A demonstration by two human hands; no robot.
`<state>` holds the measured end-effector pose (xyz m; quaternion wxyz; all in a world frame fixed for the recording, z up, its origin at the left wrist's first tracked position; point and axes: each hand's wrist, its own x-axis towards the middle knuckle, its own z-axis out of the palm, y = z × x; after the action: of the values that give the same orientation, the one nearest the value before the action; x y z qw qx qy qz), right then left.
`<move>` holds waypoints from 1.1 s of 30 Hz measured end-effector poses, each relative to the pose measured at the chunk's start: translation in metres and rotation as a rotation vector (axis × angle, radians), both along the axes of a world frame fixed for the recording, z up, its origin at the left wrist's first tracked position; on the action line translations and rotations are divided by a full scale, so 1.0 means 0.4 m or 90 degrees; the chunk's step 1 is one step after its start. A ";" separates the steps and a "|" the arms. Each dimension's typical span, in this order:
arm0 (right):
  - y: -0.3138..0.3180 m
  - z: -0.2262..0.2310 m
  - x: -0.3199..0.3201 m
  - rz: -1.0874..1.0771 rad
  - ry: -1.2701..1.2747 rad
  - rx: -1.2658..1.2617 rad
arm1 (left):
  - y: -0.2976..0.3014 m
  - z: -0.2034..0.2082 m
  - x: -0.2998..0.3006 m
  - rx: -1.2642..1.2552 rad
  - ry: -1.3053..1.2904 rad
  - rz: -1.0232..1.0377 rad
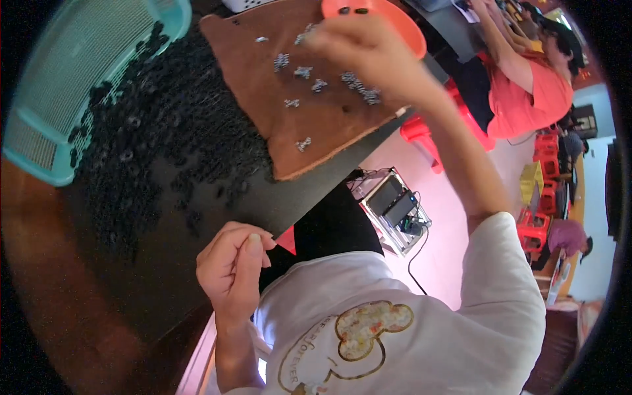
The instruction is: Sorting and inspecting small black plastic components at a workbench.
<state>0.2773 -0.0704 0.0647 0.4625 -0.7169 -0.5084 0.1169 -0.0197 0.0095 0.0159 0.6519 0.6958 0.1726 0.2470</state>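
The right hand [365,52] is over the brown cloth [319,122], beside the orange dish [409,33], blurred, with its fingers bent; whether they are pinched together or hold anything cannot be told. The left hand [230,266] is at the near edge of the bench [276,201], its fingers curled in and the thumb laid against them; whether a small piece is between the tips cannot be told. Beneath and around the right hand, small silvery metal pieces [281,62] lie on the cloth in separate little clusters, with a longer row [361,90] of them just below that hand. The orange dish holds two small dark pieces [361,10], and a white perforated container [245,4] shows at the upper edge. Left of the cloth, a broad heap of small black parts [174,99] spreads over the bench, some of it lying in the green basket [41,164]. Past the bench, a red stool [421,135] and a metal-framed stand [395,204] bearing dark devices are on the floor; farther off sits a co-worker in a coral shirt [526,105], with more people and red stools beyond.
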 end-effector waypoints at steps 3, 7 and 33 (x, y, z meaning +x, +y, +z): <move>0.081 0.015 -0.113 0.186 -0.185 -0.058 | 0.000 -0.002 -0.005 0.013 -0.001 0.014; 0.153 -0.010 -0.146 0.260 -0.319 -0.016 | 0.000 -0.007 0.004 -0.012 0.020 0.014; 0.314 -0.053 -0.261 0.402 -0.477 -0.059 | 0.044 -0.035 -0.018 0.080 -0.054 -0.023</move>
<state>0.1729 0.0552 0.0435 0.1578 -0.5401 -0.8266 0.0081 -0.0271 0.0270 0.0020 0.6178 0.7275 0.1167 0.2747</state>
